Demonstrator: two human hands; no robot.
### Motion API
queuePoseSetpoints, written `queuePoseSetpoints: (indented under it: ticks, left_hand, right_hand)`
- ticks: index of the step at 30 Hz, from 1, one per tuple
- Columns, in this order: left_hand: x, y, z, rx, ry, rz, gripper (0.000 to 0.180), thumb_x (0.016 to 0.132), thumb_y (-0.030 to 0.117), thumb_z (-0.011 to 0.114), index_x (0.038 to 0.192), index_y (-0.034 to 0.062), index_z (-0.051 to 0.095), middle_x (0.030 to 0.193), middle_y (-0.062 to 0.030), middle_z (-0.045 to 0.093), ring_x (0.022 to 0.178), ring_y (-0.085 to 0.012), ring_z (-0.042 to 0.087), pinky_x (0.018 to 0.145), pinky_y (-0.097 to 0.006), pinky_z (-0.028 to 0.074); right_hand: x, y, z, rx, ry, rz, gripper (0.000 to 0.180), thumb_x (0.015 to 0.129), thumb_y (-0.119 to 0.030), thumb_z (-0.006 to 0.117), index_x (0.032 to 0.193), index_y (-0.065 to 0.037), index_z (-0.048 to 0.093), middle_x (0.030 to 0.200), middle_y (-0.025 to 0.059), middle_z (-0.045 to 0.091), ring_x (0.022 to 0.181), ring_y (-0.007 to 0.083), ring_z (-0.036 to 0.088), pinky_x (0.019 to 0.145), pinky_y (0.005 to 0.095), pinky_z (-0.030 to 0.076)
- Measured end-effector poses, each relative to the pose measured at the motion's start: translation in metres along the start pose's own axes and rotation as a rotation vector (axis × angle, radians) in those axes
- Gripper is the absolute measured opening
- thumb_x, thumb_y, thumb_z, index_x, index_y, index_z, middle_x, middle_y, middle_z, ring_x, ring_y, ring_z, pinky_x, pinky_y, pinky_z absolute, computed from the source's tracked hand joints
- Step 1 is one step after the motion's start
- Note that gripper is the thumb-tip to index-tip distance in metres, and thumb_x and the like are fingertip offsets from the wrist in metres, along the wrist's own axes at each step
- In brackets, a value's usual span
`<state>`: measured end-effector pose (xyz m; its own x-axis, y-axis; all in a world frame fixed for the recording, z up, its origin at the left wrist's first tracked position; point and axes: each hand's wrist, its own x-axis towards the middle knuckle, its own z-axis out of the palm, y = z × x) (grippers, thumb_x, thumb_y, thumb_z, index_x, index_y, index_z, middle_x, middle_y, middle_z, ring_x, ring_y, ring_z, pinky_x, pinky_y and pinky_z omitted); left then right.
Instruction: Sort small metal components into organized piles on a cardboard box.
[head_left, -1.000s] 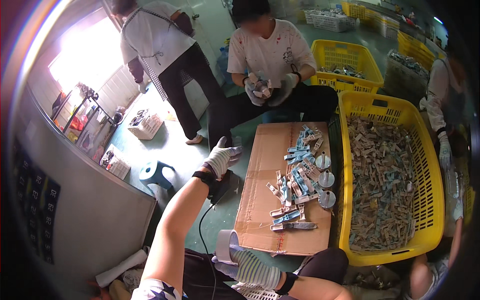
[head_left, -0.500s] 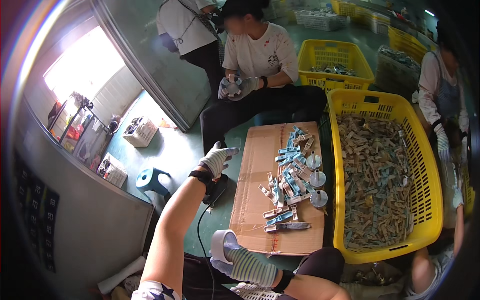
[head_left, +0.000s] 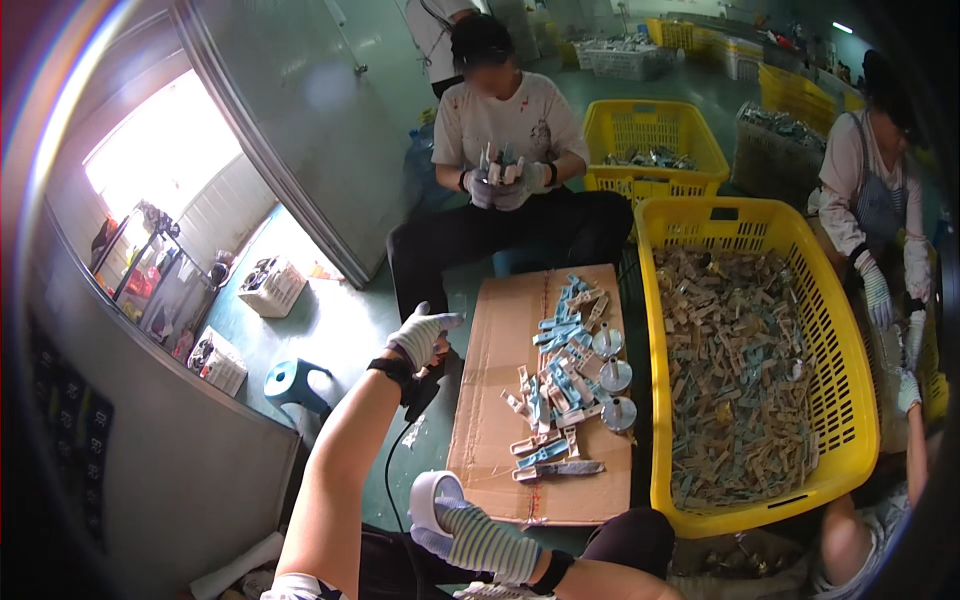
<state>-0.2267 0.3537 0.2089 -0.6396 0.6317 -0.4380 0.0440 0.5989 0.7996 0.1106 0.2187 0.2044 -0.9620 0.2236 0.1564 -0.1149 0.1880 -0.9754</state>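
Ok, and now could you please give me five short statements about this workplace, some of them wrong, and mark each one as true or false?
1. The right hand holds a white ring-shaped roll. True.
2. The left hand is bare. False: it wears a striped glove.
3. Three round silvery pieces lie beside the clips on the cardboard. True.
4. The large yellow basket nearest the cardboard stands to its left. False: it stands to its right.
5. The clips on the cardboard are all red. False: blue and beige ones are among them.
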Motion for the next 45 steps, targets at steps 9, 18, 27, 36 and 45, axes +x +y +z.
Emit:
queuePoseSetpoints:
  ticks: [9, 18, 27, 36, 45]
  left_hand:
    - [-0.055, 0.038, 0.028, -0.152, -0.123, 0.007, 0.110, 0.071, 0.031, 0.081, 0.150, 0.0136, 0.006, 0.146, -0.0192, 0.031, 0.137, -0.0344, 0.028, 0.109, -0.053, 0.021]
    - [-0.055, 0.040, 0.028, -0.120, -0.112, 0.023, 0.111, 0.070, 0.030, 0.082, 0.149, 0.0126, 0.007, 0.144, -0.0192, 0.035, 0.134, -0.0340, 0.032, 0.107, -0.053, 0.023]
    - [-0.042, 0.033, 0.026, -0.116, -0.073, 0.050, 0.103, 0.069, 0.029, 0.081, 0.148, 0.0146, 0.016, 0.138, -0.0141, 0.041, 0.126, -0.0321, 0.039, 0.102, -0.053, 0.028]
    - [-0.047, 0.037, 0.036, -0.056, -0.110, 0.054, 0.094, 0.071, 0.034, 0.078, 0.144, 0.0148, 0.023, 0.139, -0.0151, 0.040, 0.128, -0.0318, 0.038, 0.103, -0.052, 0.028]
    - [-0.050, 0.037, 0.041, -0.038, -0.065, 0.044, 0.089, 0.070, 0.038, 0.077, 0.142, 0.0166, 0.030, 0.127, -0.0123, 0.050, 0.123, -0.0295, 0.042, 0.099, -0.052, 0.029]
  right_hand:
    - [0.000, 0.006, 0.002, 0.022, 0.066, -0.095, 0.035, 0.090, -0.034, 0.057, 0.102, -0.002, 0.062, 0.091, 0.0181, 0.066, 0.086, 0.0361, 0.063, 0.079, 0.0406, 0.051]
    - [-0.001, 0.006, 0.003, 0.050, 0.091, -0.106, 0.036, 0.090, -0.035, 0.057, 0.105, -0.002, 0.061, 0.094, 0.0195, 0.065, 0.089, 0.0369, 0.063, 0.080, 0.0405, 0.050]
    - [0.000, 0.007, 0.005, 0.036, 0.101, -0.102, 0.037, 0.089, -0.036, 0.057, 0.102, -0.002, 0.063, 0.093, 0.0201, 0.066, 0.091, 0.0378, 0.063, 0.083, 0.0415, 0.049]
    - [0.000, 0.013, 0.008, 0.042, 0.135, -0.063, 0.040, 0.088, -0.039, 0.057, 0.103, -0.002, 0.063, 0.095, 0.0205, 0.066, 0.092, 0.0380, 0.062, 0.084, 0.0413, 0.049]
    - [0.001, 0.006, -0.001, -0.011, 0.088, -0.078, 0.035, 0.089, -0.033, 0.059, 0.104, -0.002, 0.063, 0.093, 0.0188, 0.066, 0.089, 0.0363, 0.063, 0.080, 0.0402, 0.051]
